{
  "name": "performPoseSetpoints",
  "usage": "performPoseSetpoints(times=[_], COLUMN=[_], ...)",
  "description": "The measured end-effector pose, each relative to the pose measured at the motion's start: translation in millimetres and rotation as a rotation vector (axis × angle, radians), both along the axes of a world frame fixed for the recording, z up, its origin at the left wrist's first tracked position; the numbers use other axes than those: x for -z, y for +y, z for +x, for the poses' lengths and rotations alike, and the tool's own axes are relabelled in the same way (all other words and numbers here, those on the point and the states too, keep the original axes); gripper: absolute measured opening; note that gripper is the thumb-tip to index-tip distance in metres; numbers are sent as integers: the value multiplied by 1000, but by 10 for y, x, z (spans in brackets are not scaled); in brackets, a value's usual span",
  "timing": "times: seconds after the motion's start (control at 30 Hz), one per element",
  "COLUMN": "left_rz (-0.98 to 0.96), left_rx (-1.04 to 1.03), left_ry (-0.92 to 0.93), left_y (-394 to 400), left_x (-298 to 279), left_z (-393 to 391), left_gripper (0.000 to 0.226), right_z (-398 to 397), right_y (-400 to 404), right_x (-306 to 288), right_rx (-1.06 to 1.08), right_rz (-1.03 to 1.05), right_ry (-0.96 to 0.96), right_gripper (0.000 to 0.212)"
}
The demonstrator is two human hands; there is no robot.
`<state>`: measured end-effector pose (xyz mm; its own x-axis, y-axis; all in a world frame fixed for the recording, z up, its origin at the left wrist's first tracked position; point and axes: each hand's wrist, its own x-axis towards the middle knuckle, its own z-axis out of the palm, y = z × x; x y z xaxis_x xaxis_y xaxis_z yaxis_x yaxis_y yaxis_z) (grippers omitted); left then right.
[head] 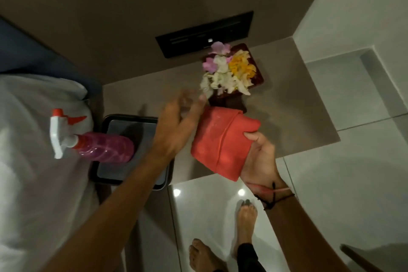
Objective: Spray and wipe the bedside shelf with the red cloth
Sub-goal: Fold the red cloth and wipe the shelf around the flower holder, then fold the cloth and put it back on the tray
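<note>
The right hand (pixel 259 157) pinches the folded red cloth (pixel 220 141) between thumb and fingers, holding it above the shelf (pixel 298 108). The left hand (pixel 176 126), fingers apart and blurred, grips nothing beside the cloth. The spray bottle (pixel 99 146) lies on a dark tray (pixel 130 181) nearby. Wiping looks not yet begun; whether spraying is done cannot be told.

The red cloth (pixel 217 142) is folded into a thick, roughly square pad with a rolled fold running down its middle, held above the front part of the bedside shelf (pixel 293 104). The shelf is a flat grey-beige ledge (matte, dimly lit) set against the wall. The spray bottle (pixel 103 147), clear with pink liquid and a white-and-red trigger head, tilts leftward, its base on a dark tray at the shelf's left end.
</note>
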<state>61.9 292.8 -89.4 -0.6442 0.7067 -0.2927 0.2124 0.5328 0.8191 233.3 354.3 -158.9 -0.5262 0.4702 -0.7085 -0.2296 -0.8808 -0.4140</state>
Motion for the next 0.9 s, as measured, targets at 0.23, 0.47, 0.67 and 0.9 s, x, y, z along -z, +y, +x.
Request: performPoseSetpoints(times=[0.23,0.47,0.67,0.9], left_rz=[-122,-353,-393,-441], left_rx=[-346,-340,-122,-140], left_ry=[-373,5,123,202], left_y=[-822,-1106,-1234,-2106], left_x=[333,724,780,501], left_z=[-344,-605,-406,-454], left_gripper=[58,71,34,26], right_z=[-921,-1388,-1297,-964], right_y=[-428,-706,-847,-1075], right_x=[143,358,408,422], right_rx=[-314,-545,-593,-630], right_rz=[156,690,791,578], right_ry=[-186,-650,-663,-541], right_gripper=[34,20,21,37])
